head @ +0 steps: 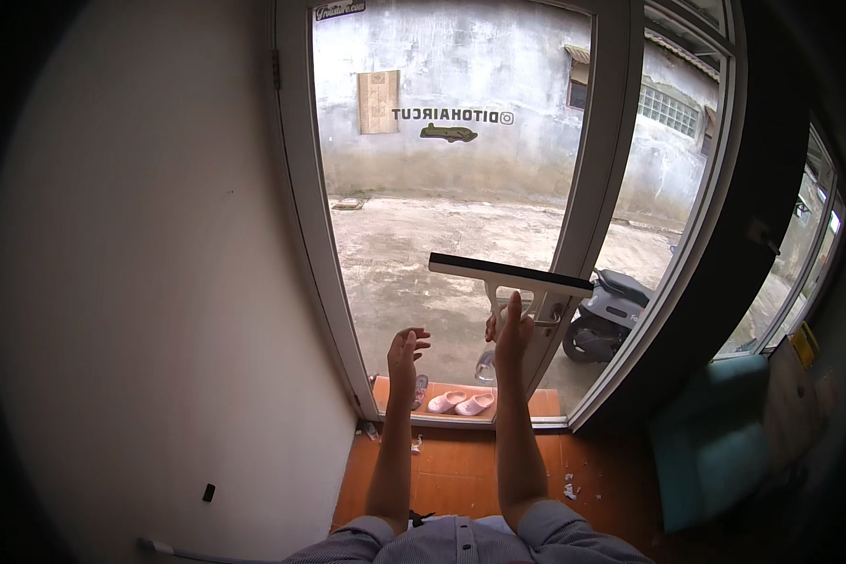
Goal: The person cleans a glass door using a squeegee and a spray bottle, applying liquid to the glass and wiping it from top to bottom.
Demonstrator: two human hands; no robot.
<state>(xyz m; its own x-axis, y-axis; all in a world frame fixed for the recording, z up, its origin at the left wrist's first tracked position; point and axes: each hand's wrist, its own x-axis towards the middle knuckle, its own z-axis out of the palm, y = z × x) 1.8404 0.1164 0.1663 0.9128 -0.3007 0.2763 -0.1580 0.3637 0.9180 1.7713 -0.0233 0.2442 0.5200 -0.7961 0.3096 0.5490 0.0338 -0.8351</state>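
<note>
My right hand grips the handle of a white window squeegee with a black blade edge and a clear bottle at its lower end. The squeegee is held up in front of the glass door, its blade slightly tilted, lower at the right. My left hand is raised to the left of it, fingers loosely bent and apart, holding nothing. A door handle shows just right of my right hand. Lettering and a dark sticker are on the glass.
Pink clogs and a patterned sandal stand on the tiled step beyond the glass. A scooter is parked outside at the right. White scraps lie on the orange floor. A teal chair stands at the right, a wall at the left.
</note>
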